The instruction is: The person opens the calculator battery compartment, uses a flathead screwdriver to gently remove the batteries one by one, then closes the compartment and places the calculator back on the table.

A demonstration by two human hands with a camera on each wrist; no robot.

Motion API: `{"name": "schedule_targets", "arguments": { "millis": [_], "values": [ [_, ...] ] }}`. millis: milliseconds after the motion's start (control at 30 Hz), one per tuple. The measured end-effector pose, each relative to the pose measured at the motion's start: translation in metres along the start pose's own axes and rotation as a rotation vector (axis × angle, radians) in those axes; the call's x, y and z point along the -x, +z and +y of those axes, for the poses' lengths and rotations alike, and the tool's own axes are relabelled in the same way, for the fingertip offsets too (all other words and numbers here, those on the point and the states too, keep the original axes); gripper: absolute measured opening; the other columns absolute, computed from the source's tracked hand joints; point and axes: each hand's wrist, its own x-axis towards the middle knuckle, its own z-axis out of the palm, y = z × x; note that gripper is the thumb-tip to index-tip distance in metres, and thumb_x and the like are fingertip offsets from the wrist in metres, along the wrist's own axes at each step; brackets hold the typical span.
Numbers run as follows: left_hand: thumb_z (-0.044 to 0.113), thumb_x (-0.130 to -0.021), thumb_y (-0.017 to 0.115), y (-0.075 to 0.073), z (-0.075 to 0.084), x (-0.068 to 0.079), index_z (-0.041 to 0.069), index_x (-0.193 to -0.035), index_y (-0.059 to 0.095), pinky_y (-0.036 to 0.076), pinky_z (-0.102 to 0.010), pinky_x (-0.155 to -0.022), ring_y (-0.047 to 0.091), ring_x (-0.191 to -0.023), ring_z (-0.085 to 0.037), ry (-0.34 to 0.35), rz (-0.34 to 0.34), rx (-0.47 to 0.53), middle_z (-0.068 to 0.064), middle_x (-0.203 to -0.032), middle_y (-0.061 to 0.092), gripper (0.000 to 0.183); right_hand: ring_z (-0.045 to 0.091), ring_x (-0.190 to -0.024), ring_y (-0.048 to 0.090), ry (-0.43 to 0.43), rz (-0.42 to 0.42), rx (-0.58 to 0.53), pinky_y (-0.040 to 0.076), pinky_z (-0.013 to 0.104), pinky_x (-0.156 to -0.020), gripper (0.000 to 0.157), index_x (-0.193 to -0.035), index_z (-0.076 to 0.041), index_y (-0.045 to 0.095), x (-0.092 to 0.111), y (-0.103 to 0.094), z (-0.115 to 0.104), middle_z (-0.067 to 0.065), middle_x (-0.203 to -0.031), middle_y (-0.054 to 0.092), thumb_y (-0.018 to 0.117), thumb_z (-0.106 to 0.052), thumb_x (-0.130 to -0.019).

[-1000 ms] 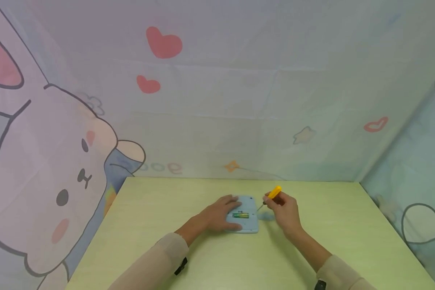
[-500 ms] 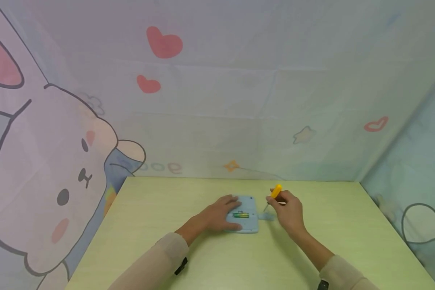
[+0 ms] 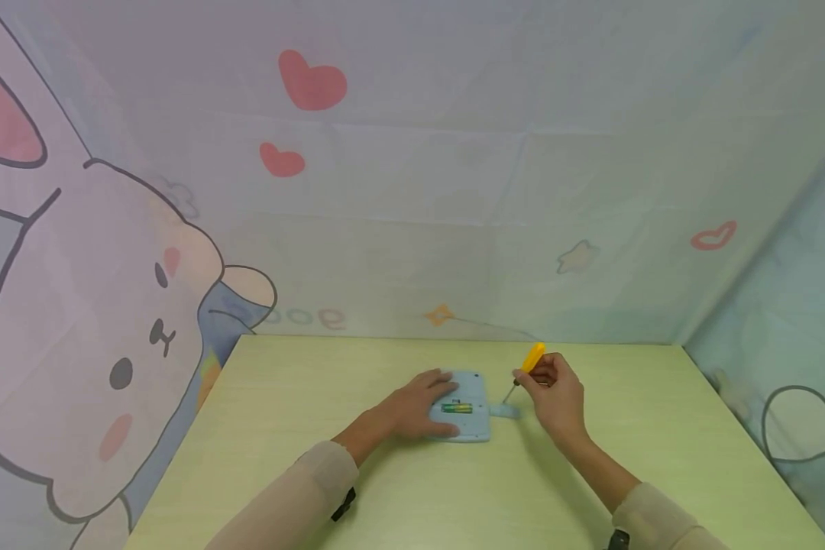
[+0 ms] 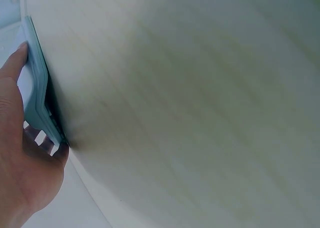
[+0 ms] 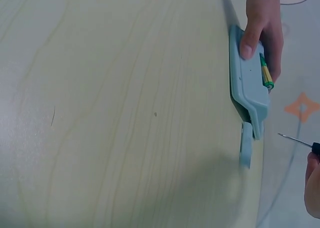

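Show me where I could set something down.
Bare: the pale-green table left of the left beige sleeve, right of the right sleeve, and between both. Crowded: around the flat light-blue plastic device and yellow-handled screwdriver.

Beige sleeves (image 3: 278,504), black fittings (image 3: 344,505) by both cuffs (image 3: 333,462), bare hands (image 3: 412,409)

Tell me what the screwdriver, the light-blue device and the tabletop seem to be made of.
Screwdriver: handle probably plastic, evenly bright yellow; shaft likely metal, thin and silver-grey. Light-blue device: probably moulded plastic, smooth, with rounded corners. Tabletop: wood or wood-look laminate; pale, streaky grain shows, but the pictures can't settle which.
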Motion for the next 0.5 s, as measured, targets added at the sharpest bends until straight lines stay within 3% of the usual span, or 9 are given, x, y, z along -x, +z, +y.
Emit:
{"name": "schedule_targets", "arguments": {
  "millis": [500],
  "values": [
    [0.069, -0.086, 0.06, -0.0015, 0.0022, 0.0013, 0.027, -0.155, 0.035, 0.034, -0.047, -0.112, 0.017, -0.151, -0.021, -0.006, -0.008, 0.009, 0.003, -0.163, 0.023, 0.085, 0.022, -0.088, 0.066, 0.013, 0.03, 0.076, 0.053, 0.017, -0.07, 0.034, -0.11, -0.006, 0.068, -0.0042, -0.0081, 0.0088, 0.009, -0.1, 0.07, 0.074, -0.033, -0.09]
  ]
}}
